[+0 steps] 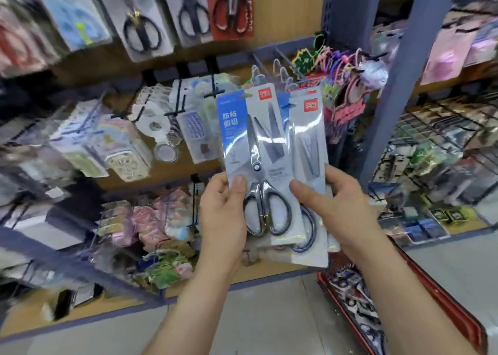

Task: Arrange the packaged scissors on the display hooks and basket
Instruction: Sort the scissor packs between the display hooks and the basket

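I hold a fanned pair of packaged scissors upright in front of the shelves. The front pack (258,150) has a blue and grey card with black-handled scissors; my left hand (223,214) grips its lower left edge, thumb on the front. A second, similar pack (308,144) sits behind it to the right, pinched by my right hand (334,206), thumb on its face. More scissors packs (142,23) hang on hooks at the top left. A red basket (420,295) with more packs stands on the floor at the lower right.
Bare metal display hooks (280,66) stick out just above the held packs. Stickers, tape rolls and small goods crowd the hooks to the left; colourful hair ties (342,61) hang to the right. A blue shelf upright (398,80) and wire racks stand at right.
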`<state>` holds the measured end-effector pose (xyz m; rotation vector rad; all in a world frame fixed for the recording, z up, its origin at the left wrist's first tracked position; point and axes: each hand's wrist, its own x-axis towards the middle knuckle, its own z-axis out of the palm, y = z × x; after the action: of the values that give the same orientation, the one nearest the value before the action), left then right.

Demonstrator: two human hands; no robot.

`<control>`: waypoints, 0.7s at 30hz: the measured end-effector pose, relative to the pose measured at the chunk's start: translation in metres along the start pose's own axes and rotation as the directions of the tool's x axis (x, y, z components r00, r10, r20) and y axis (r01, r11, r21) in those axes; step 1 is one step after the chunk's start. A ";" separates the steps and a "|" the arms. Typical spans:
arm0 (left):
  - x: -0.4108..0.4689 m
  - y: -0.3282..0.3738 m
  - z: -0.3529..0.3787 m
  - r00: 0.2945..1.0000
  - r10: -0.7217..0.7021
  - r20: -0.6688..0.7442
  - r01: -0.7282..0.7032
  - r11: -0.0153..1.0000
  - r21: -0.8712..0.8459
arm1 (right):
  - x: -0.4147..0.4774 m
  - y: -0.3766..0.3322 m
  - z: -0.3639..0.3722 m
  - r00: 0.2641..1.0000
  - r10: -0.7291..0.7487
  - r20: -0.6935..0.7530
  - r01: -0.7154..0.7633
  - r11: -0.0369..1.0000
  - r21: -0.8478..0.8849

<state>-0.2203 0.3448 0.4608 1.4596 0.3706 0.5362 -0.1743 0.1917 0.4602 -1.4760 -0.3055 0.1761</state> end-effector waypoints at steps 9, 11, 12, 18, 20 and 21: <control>0.052 0.050 -0.072 0.987 0.091 0.130 -0.077 0.990 -0.114 | 0.004 -0.026 0.066 0.995 -0.076 0.059 0.085 0.981 -0.177; 0.078 0.074 -0.082 0.982 0.121 0.148 -0.095 0.980 -0.173 | 0.005 -0.032 0.076 0.991 -0.100 0.087 0.116 0.972 -0.206; 0.091 0.087 -0.084 0.977 0.139 0.163 -0.108 0.976 -0.186 | 0.006 -0.036 0.081 0.988 -0.114 0.104 0.134 0.970 -0.204; 0.144 0.137 -0.081 0.963 0.195 0.184 -0.180 0.979 -0.098 | 0.026 -0.065 0.098 0.972 -0.188 0.141 0.209 0.966 -0.154; 0.157 0.154 -0.080 0.963 0.198 0.181 -0.182 0.978 -0.105 | 0.038 -0.075 0.099 0.966 -0.200 0.165 0.223 0.966 -0.131; 0.163 0.162 -0.079 0.963 0.195 0.185 -0.178 0.978 -0.105 | 0.044 -0.078 0.099 0.963 -0.201 0.178 0.223 0.969 -0.111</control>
<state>-0.1470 0.5049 0.6282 1.4552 0.0532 0.5478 -0.1680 0.2916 0.5486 -1.5491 -0.6170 0.1070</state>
